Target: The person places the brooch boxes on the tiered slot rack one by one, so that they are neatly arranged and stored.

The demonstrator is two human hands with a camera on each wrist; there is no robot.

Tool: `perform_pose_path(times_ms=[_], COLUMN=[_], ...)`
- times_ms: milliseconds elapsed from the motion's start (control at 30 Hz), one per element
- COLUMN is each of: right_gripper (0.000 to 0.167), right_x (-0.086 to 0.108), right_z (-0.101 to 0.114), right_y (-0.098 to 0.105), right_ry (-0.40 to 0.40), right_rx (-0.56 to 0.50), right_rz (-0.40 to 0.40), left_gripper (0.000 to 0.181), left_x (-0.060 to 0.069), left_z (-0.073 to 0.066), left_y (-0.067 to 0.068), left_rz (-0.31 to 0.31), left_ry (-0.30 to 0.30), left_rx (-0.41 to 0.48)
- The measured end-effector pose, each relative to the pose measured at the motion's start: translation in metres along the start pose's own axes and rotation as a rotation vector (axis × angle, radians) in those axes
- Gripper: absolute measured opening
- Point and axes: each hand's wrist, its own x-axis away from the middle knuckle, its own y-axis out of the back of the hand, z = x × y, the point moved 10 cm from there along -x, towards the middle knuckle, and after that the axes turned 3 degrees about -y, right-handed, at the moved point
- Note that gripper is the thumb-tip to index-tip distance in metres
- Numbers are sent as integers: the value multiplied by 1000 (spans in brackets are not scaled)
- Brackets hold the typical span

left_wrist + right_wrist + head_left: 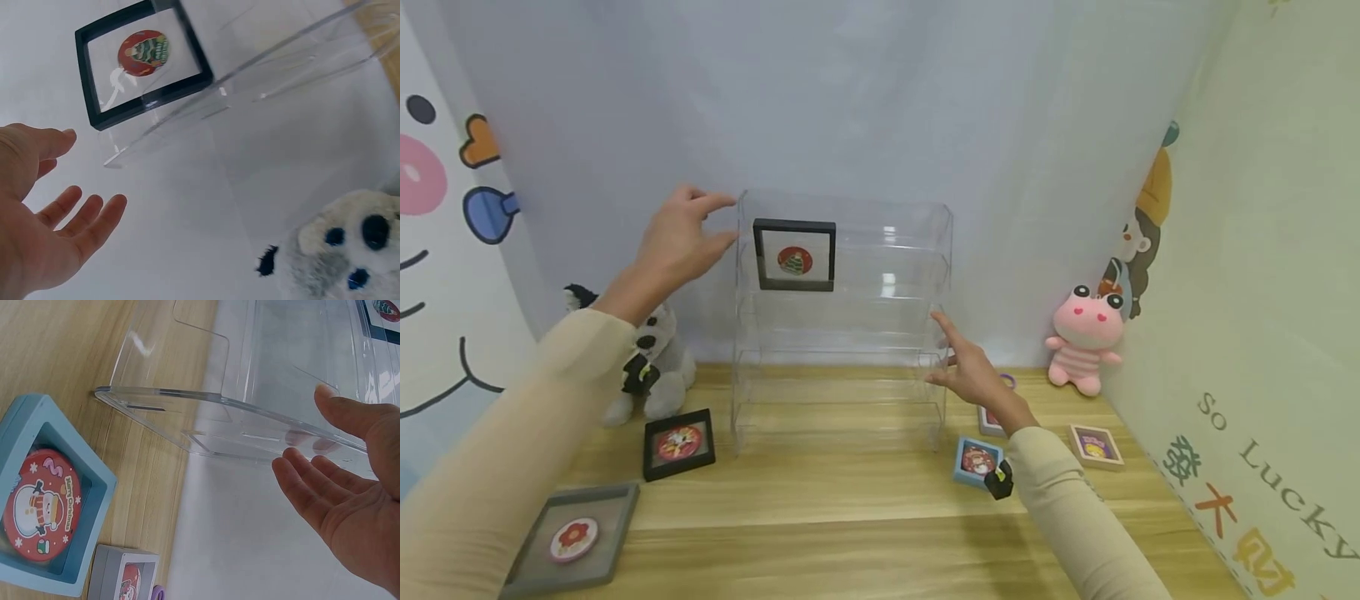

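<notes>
A clear acrylic tiered rack (842,342) stands on the wooden table against a pale backdrop. Upright in its upper left part is a black square frame (795,286) with a round red badge (794,261) showing a Christmas tree. My left hand (677,237) is beside the rack's top left corner, thumb and fingers spread; the left wrist view shows a gap between them and the plastic. On the other side, my right hand (972,375) has its thumb and fingers apart astride the right side panel (250,412). Whether it touches the panel I cannot tell.
Left of the rack lie a black frame (707,443) and a grey frame (625,521), with a grey-white plush (666,396) behind. Right of it are a blue frame (959,460), a partly hidden grey-lilac frame (106,569), a cream frame (1108,462) and a pink plush (1086,337).
</notes>
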Motion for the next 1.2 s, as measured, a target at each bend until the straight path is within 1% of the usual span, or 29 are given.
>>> perform_pose_path(times_ms=[67,167,233,367,467,533,633,700,767,867,1000,1200], right_gripper=[101,101,101,101,102,102,101,101,101,101,100,99], right_x=[0,-1,-1,-1,-1,-1,-1,-1,-1,0,0,1], right_z=[-1,-2,-1,0,0,1,1,1,1,0,1,1], right_y=[0,-1,-2,-2,-1,-1,-1,-1,-2,-2,-2,-1], right_ry=[-4,-4,-4,-5,-7,-6,-2,0,0,-1,-2,-6], right_rx=[-3,-4,-5,-2,2,5,6,10,10,10,4,-7], right_rz=[2,9,13,14,11,7,3,1,6,7,2,3], left_gripper=[48,47,47,47,48,49,52,54,55,56,59,58], left_x=[10,28,40,65,84,97,116,127,137,150,168,199], left_z=[5,13,19,32,42,51,66,77,86,95,106,119], left_y=[1,-1,-4,-14,-24,-33,-48,-57,-65,-74,-82,-87], left_rz=[-7,-1,15,64,118,168,262,318,356,406,464,532], left_ry=[-6,-20,-18,-22,-17,-6,19,33,38,31,29,51], left_rx=[14,18,15,8,24,35,49,63,82,123,124,196])
